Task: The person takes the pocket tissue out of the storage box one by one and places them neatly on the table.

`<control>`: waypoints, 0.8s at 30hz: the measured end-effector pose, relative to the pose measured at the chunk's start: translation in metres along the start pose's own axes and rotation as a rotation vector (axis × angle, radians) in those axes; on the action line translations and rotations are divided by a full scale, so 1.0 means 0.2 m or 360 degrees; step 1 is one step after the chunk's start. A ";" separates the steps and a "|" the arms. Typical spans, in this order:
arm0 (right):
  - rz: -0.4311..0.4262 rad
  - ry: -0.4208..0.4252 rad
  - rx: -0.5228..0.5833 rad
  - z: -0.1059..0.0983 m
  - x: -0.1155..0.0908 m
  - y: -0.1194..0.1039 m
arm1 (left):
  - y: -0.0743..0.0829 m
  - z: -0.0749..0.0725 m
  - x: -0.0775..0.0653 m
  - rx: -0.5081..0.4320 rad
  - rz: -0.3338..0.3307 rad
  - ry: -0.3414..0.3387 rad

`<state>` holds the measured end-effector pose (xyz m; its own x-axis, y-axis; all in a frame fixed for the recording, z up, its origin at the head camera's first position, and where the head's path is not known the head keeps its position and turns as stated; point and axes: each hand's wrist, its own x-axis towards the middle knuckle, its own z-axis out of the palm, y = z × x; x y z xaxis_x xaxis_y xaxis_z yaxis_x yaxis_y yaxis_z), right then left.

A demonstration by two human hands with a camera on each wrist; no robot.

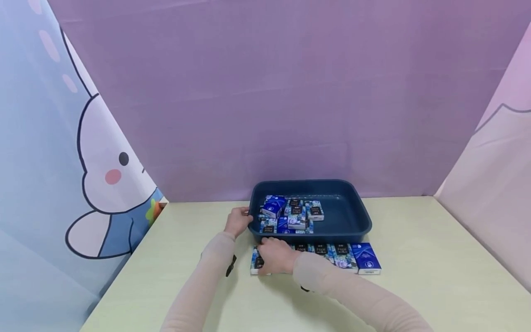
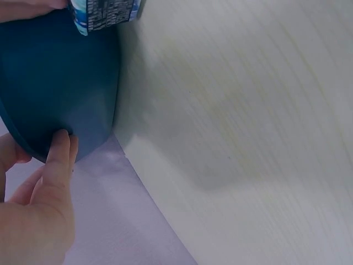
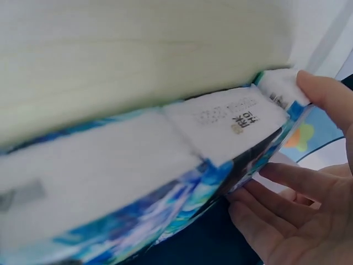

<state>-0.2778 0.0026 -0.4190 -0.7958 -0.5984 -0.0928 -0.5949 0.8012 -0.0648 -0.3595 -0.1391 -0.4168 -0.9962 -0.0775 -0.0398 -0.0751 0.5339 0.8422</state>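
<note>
A dark blue plastic basin [image 1: 346,237] stands at the back of the table with several pocket tissue packs [image 1: 296,217] lying loose in its left half. My left hand [image 1: 238,221] pinches the basin's left rim; in the left wrist view its fingers [image 2: 58,157] press the outer wall. Right in front of the basin runs a row of tissue packs [image 1: 344,258], floral ones and a plain blue one [image 1: 366,259] at the right end. My right hand [image 1: 277,255] grips the left end of this row, thumb on a near end face [image 3: 276,85], and covers part of the row.
The pale table [image 1: 423,263] reaches to a purple cloth backdrop [image 1: 290,101] behind the basin. A printed cartoon cloth [image 1: 112,184] hangs along the left side, and a pink and white one [image 1: 493,193] along the right.
</note>
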 end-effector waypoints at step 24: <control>0.0043 0.0067 -0.0007 0.00 -0.02 -0.01 | 0.00 0.01 0.00 0.0007 -0.0014 0.0009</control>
<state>-0.2736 0.0025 -0.4190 -0.8155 -0.5763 -0.0527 -0.5736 0.8170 -0.0585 -0.3598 -0.1379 -0.4167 -0.9953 -0.0866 -0.0440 -0.0838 0.5368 0.8396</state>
